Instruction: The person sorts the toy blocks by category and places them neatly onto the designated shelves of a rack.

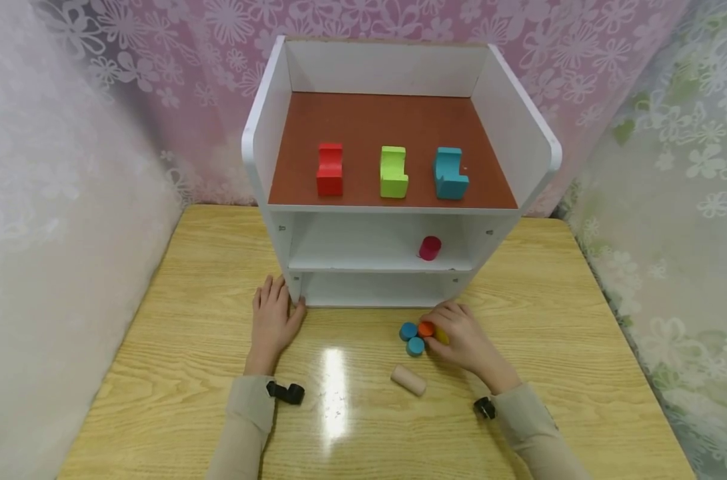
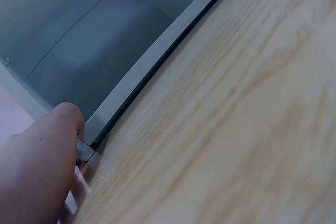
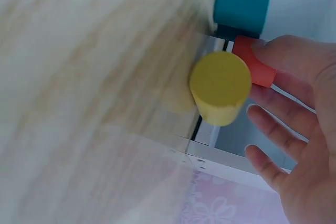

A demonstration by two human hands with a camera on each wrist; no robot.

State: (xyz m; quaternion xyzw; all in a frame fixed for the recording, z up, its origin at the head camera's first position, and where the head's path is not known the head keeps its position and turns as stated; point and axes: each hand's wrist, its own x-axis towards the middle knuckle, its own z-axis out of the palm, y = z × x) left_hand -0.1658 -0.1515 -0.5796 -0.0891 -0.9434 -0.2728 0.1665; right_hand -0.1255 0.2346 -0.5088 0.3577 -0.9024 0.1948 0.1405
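Note:
My right hand [image 1: 462, 337] pinches an orange-red cylinder block [image 3: 247, 59] between thumb and fingers, just in front of the shelf unit. Beside it stands a yellow cylinder block [image 3: 220, 82], partly covered by the hand in the head view. Two blue cylinder blocks [image 1: 408, 331] stand close to its left, one slightly nearer the front. At the lower left corner of the white shelf unit [image 1: 372, 290], my left hand [image 1: 273, 323] rests with its fingers stretched along the outer side. Its thumb touches the unit's front edge in the left wrist view.
A plain wooden cylinder [image 1: 408, 381] lies on the table nearer the front. On the brown top shelf stand a red [image 1: 330, 170], a green [image 1: 393, 172] and a teal notched block [image 1: 450, 173]. A dark pink cylinder [image 1: 430, 248] is on the middle shelf. Patterned curtains [image 1: 207, 133] hang behind.

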